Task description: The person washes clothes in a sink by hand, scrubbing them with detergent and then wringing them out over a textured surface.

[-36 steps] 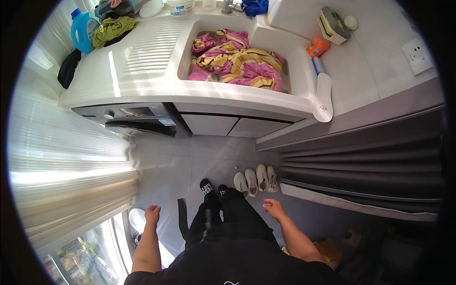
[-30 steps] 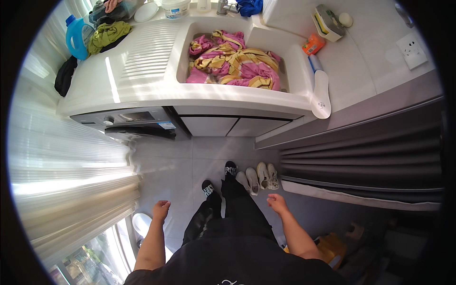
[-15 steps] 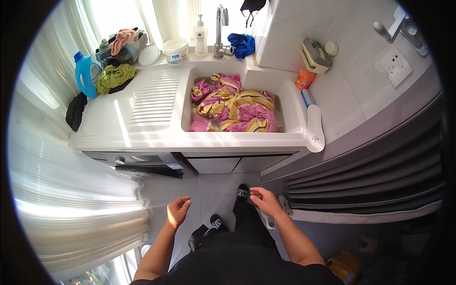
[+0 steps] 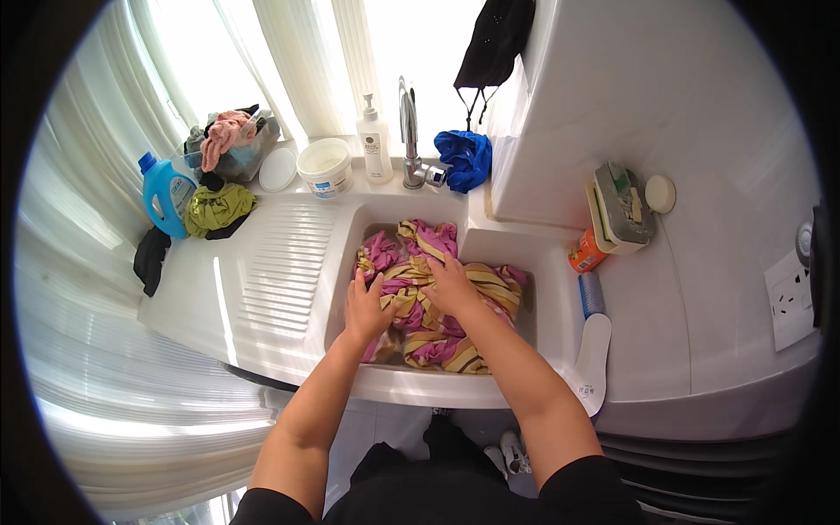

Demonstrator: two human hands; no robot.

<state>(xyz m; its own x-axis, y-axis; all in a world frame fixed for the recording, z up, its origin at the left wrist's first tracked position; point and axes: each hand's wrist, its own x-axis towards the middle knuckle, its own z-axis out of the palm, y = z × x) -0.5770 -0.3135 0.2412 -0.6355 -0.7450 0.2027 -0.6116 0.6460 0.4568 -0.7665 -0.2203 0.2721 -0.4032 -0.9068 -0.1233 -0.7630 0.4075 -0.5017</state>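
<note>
Both arms reach forward to the sink (image 4: 429,387). A bunched pink and yellow cloth (image 4: 418,313) lies inside it. The left hand (image 4: 366,309) is over the sink's left part — fingers spread, loose. The right hand (image 4: 452,287) is over its middle — spread open too, palm down.

- I see passing room over the ribbed washboard (image 4: 289,267), left of the sink (image 4: 429,388).
- Behind the sink, the upright tap (image 4: 409,127) blocks me, with the pump bottle (image 4: 375,150) and white tub (image 4: 325,170) on its left and a blue cloth (image 4: 465,160) just beside it on the right.
- Between my left hand (image 4: 366,308) and right hand (image 4: 452,287) I have a narrow gap above the striped cloth (image 4: 501,289).
- An orange container (image 4: 586,252) crowds the sink's right side.
</note>
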